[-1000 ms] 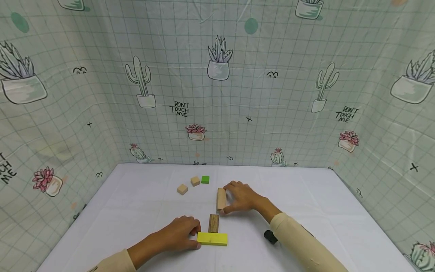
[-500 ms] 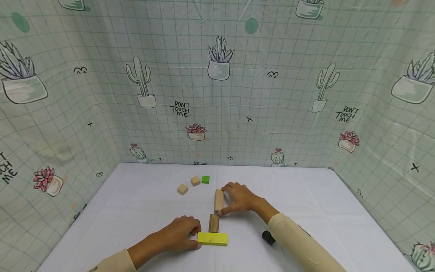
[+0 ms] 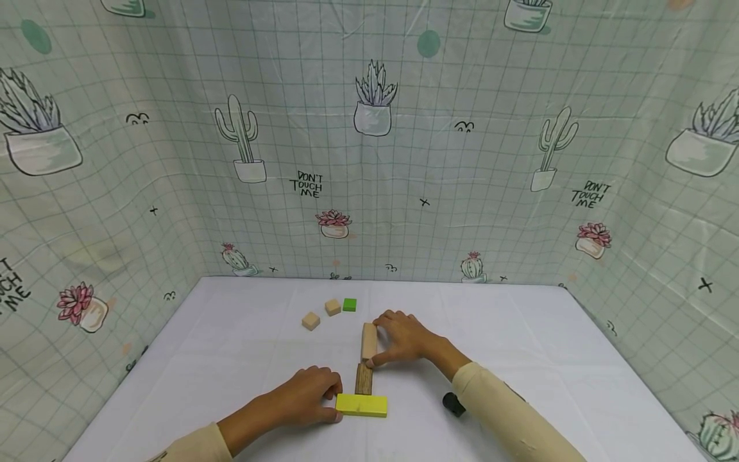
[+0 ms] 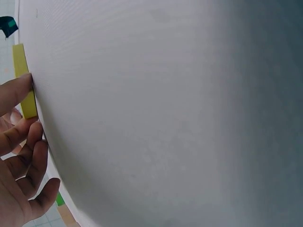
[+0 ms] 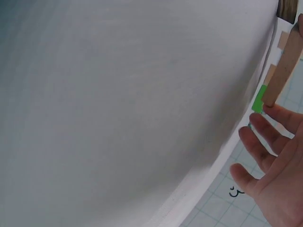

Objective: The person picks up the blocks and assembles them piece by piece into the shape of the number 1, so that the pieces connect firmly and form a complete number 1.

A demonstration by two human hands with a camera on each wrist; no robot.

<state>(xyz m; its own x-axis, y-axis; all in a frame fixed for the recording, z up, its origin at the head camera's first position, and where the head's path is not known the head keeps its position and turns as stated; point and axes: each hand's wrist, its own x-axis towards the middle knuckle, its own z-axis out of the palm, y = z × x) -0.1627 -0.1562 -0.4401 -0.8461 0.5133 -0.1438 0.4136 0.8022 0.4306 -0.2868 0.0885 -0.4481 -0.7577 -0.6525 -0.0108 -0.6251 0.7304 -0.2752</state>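
Note:
My left hand (image 3: 306, 396) holds the left end of a yellow block (image 3: 362, 405) between thumb and fingers; the left wrist view shows the thumb pressed along the yellow block's side (image 4: 22, 64). With my right hand (image 3: 404, 337) I pinch a light wooden block (image 3: 369, 340) at its two ends, thumb near, fingers far. The light block stands lengthwise at the far end of a dark brown wooden block (image 3: 364, 380), which reaches to the yellow block's far side. Whether light and dark blocks touch is hard to tell, as the right thumb covers part of the joint.
Two small light wooden cubes (image 3: 310, 321) and a green block (image 3: 349, 305) lie farther back on the white table (image 3: 242, 340). A small black object (image 3: 453, 404) lies beside the right sleeve. A patterned cloth (image 3: 404, 160) hangs behind and at the sides.
My right hand has brought the light wooden block left and slightly nearer, in line with the dark one. My left hand and the yellow block have stayed put.

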